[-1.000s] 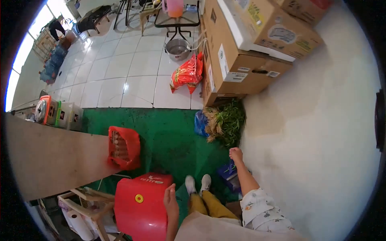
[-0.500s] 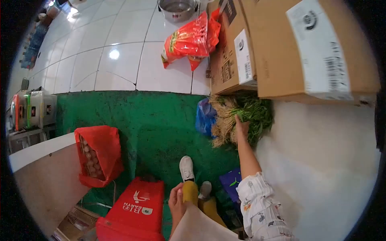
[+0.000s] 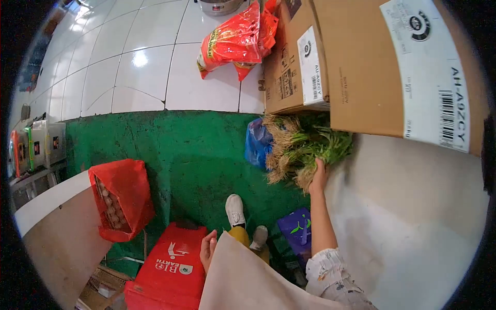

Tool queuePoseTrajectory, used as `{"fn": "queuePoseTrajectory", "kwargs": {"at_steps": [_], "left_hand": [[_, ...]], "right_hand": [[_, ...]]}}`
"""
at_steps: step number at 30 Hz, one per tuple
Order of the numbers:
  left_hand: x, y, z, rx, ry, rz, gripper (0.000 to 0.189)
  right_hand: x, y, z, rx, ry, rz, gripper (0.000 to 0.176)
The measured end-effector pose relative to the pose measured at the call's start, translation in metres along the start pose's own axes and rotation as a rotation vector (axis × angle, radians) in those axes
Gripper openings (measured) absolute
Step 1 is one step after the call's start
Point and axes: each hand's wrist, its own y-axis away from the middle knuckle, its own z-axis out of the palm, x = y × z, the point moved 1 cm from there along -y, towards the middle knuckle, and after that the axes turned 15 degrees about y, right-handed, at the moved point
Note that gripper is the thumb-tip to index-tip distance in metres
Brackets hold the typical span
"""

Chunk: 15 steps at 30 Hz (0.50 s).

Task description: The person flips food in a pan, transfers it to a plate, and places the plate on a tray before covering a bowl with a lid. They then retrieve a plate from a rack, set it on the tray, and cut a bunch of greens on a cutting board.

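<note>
Because greens [image 3: 310, 147] lie on the floor [image 3: 196, 155], right grip [image 3: 319, 173] clasps their root ends; left grip [image 3: 208, 249] released beside stool [image 3: 173, 266].

A bundle of greens [image 3: 305, 147] lies on the floor [image 3: 191, 155] before 2 cardboard boxes [image 3: 372, 67], a plastic bag [image 3: 256, 144] touching its left side.

The right arm stretches forward, the right hand [image 3: 319, 174] clenched in a grip, while the left hand [image 3: 208, 250] hangs low, fingers loose.
</note>
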Motion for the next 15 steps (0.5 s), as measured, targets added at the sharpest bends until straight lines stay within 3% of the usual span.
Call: {"fn": "queuePoseTrajectory", "kwargs": {"at_steps": [1, 2, 4, 7, 10, 12, 14, 15], "left_hand": [[0.004, 0.004, 0.004, -0.004, 0.005, 0.002, 0.033], [0.009, 0.008, 0.01, 0.005, -0.007, -0.002, 0.033], [0.021, 0.019, 0.02, 0.011, -0.011, 0.001, 0.033], [0.037, 0.041, 0.029, 0.002, -0.003, 0.012, 0.032], [0.047, 0.068, 0.026, -0.01, 0.074, 0.076, 0.032], [0.061, 0.092, 0.023, -0.053, 0.008, 0.216, 0.032], [0.076, 0.126, 0.017, -0.049, 0.012, 0.247, 0.031], [0.085, 0.144, 0.012, -0.042, 0.004, 0.257, 0.031]], "right_hand": [[-0.012, 0.023, -0.013, -0.036, -0.043, -0.003, 0.063], [-0.009, 0.026, -0.028, -0.035, -0.044, -0.01, 0.063], [0.001, 0.027, -0.063, -0.229, -0.317, -0.108, 0.047], [-0.026, 0.092, -0.098, -0.288, -0.569, -0.077, 0.038], [-0.034, 0.144, -0.14, -0.415, -0.617, -0.135, 0.037], [-0.038, 0.174, -0.167, -0.368, -0.64, -0.122, 0.041], [-0.036, 0.207, -0.196, -0.586, -0.677, -0.144, 0.044], [-0.04, 0.233, -0.207, -0.498, -0.638, -0.079, 0.045]]}}
